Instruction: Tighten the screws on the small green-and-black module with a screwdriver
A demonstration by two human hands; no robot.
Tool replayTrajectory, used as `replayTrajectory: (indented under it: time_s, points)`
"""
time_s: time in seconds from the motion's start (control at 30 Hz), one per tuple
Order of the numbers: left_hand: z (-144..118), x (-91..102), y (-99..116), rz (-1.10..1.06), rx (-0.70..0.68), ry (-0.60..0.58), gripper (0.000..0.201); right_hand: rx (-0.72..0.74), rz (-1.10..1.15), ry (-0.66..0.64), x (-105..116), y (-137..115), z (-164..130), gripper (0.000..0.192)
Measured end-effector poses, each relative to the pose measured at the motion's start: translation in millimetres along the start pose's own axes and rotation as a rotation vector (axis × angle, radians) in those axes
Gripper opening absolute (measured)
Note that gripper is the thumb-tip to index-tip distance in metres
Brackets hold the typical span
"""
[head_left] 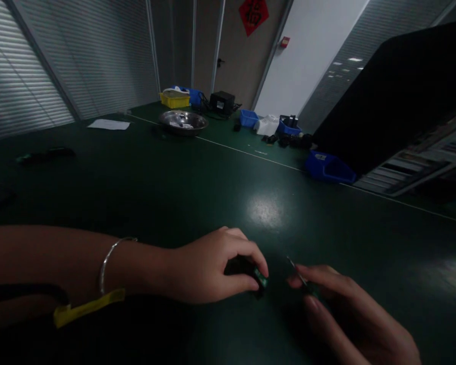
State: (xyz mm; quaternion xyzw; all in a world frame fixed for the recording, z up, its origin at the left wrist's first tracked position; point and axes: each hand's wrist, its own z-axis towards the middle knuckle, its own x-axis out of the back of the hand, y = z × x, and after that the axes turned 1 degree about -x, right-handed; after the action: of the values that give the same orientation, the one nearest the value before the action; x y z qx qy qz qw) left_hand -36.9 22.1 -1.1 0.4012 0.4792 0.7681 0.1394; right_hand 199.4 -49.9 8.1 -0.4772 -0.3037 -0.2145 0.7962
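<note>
— While the left hand lay on the green table, what did its fingers do?
— Thumb and fingertips pinched a small dark part with a green end, pressed to the mat beneath them.
— And the right hand?
— Its fingers were closed round a thin metal tool, tip just beside the part, not touching.
— Anything beyond the fingers?
— A steel bowl and blue bins, well apart.
</note>
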Motion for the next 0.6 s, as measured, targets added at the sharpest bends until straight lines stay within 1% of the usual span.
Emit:
replayTrajectory:
  time_s: [0.07, 0.13, 0.33, 0.4, 0.5, 0.6]
  points:
    - [-0.1, 0.0, -3.5, 0.102, -0.083, -0.071, 0.018, -0.007, -0.002, -0.018, -1.9, 1.2, -1.0, 0.033]
    - [0.4, 0.0, -5.5, 0.142, -0.123, -0.112, 0.018, 0.000, 0.004, -0.037, -2.9, 2.5, -1.8, 0.034]
    - [1.5, -0.4, -2.4, 0.206, -0.115, -0.154, 0.027, 0.003, 0.013, -0.055, -2.3, 5.0, -3.1, 0.031]
    - [0.6, -1.9, -0.8, 0.215, -0.113, -0.140, 0.032, -0.010, -0.002, -0.050, -2.7, 5.4, -3.3, 0.032]
    - [-1.7, -5.3, 1.7, 0.227, -0.106, -0.066, 0.040, -0.020, -0.029, -0.011, -4.7, 6.2, -2.5, 0.035]
    - [-3.0, -8.8, 4.0, 0.289, -0.082, -0.003, 0.045, -0.004, -0.010, -0.016, -8.7, 7.9, 0.7, 0.026]
